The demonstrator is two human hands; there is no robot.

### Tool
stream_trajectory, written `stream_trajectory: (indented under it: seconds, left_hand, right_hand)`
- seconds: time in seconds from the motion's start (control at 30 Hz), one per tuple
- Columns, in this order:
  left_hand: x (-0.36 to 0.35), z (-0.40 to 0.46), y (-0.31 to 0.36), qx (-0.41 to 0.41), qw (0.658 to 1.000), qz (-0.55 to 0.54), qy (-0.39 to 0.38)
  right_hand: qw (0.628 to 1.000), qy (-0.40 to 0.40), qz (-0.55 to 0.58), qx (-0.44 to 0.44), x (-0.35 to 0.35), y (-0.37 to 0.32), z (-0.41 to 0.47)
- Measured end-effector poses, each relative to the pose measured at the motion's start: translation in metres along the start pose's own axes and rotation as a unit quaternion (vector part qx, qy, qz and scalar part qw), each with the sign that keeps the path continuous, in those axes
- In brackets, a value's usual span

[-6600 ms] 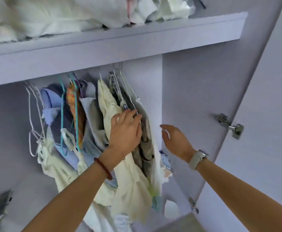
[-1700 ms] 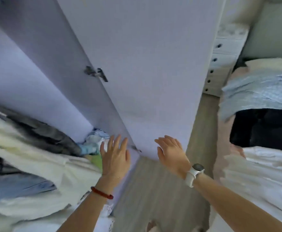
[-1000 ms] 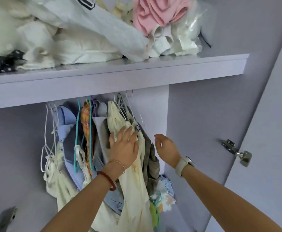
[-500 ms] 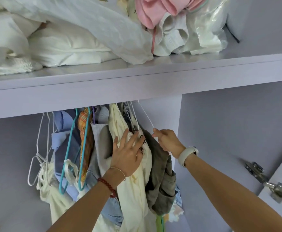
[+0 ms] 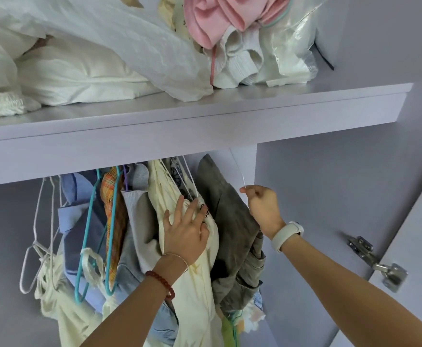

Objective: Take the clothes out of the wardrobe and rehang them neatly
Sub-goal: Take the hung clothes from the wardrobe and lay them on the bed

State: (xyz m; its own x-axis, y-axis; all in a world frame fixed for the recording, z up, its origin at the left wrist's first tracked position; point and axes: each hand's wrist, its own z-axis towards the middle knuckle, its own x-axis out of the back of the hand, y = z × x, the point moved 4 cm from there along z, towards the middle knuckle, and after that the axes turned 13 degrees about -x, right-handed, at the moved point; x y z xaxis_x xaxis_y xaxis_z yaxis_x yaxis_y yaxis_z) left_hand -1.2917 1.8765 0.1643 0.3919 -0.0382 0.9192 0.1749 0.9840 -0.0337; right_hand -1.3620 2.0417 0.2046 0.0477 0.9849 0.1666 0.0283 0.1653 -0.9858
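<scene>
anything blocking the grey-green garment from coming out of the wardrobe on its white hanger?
Nothing visible on the open side. The right hand pinches the white hanger of the grey-green garment; the left hand presses the cream garment aside. The shelf hides the hook and rail.

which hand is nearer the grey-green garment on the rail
Right. The right hand pinches a thin white hanger wire against the grey-green garment. The left hand lies spread on the cream garment beside it.
</scene>
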Motion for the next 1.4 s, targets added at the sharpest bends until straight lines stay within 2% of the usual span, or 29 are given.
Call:
stream_trajectory:
  seconds: [0.07,0.13,0.3,0.4,0.47,0.53,0.6,0.67,0.83,0.93,1.07,1.13,1.27,1.4]
  left_hand:
    - [-0.004,0.002,0.002,0.022,1.0,0.001,-0.012]
    - [0.002,0.001,0.01,0.019,1.0,-0.01,0.015]
    - [0.021,-0.001,0.05,-0.08,0.989,-0.041,0.118]
    - [0.021,0.001,0.079,-0.119,0.982,-0.065,0.131]
    - [0.01,0.0,0.102,-0.134,0.975,-0.144,0.106]
    - [-0.008,-0.009,0.129,-0.156,0.95,-0.261,0.066]
    - [-0.022,-0.027,0.16,-0.165,0.908,-0.382,0.043]
    - [-0.035,-0.048,0.191,-0.156,0.876,-0.456,0.007]
    - [-0.051,-0.116,0.285,-0.235,0.844,-0.477,-0.079]
    - [-0.046,-0.16,0.34,-0.3,0.804,-0.502,-0.108]
    - [-0.021,-0.204,0.395,-0.366,0.766,-0.516,-0.116]
    - [0.002,-0.221,0.422,-0.405,0.748,-0.516,-0.102]
    - [0.055,-0.24,0.48,-0.478,0.701,-0.525,-0.073]
    - [0.101,-0.257,0.553,-0.528,0.637,-0.56,-0.05]
  right_hand:
    - [0.999,0.012,-0.033,0.006,0.013,0.014,-0.017]
    - [0.998,0.022,-0.052,0.003,0.027,0.034,-0.037]
    - [0.997,0.03,-0.067,-0.008,0.064,0.077,-0.092]
    - [0.994,0.047,-0.089,-0.033,0.097,0.102,-0.128]
    - [0.992,0.054,-0.1,-0.055,0.121,0.118,-0.155]
    - [0.988,0.061,-0.116,-0.083,0.142,0.134,-0.188]
    - [0.981,0.067,-0.139,-0.116,0.163,0.149,-0.222]
    - [0.972,0.072,-0.165,-0.154,0.186,0.165,-0.256]
    - [0.919,0.104,-0.291,-0.244,0.247,0.201,-0.345]
    - [0.873,0.145,-0.383,-0.264,0.275,0.212,-0.403]
    - [0.848,0.203,-0.409,-0.269,0.302,0.218,-0.473]
    - [0.837,0.255,-0.414,-0.25,0.314,0.213,-0.5]
    - [0.798,0.424,-0.376,-0.203,0.344,0.195,-0.552]
    - [0.758,0.51,-0.363,-0.185,0.379,0.177,-0.595]
